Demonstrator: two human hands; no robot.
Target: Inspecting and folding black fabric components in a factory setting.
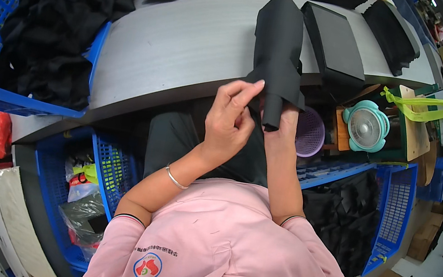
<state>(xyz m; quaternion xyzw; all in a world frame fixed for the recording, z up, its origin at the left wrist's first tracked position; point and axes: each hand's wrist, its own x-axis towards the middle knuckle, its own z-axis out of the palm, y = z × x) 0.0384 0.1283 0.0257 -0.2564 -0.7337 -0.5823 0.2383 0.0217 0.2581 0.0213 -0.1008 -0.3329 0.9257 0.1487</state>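
A long black fabric piece (279, 43), folded over and stiff-looking, stands up in front of me with its far end over the table. Its near end has a narrow rolled flap (273, 111) hanging down. My right hand (287, 121) grips it from below and behind, and the cloth covers most of those fingers. At the left edge of the cloth is my left hand (230, 119), its fingertips against the fabric and its other fingers curled in. What lies between those fingertips is partly hidden.
On the grey table (190, 41) lie a stack of black panels (335, 40) and another black stack (389, 36). A blue crate (19, 98) heaped with black cloth stands left. Lower down are a crate of bagged items (64, 200), a purple basket (310, 132) and a teal fan (365, 126).
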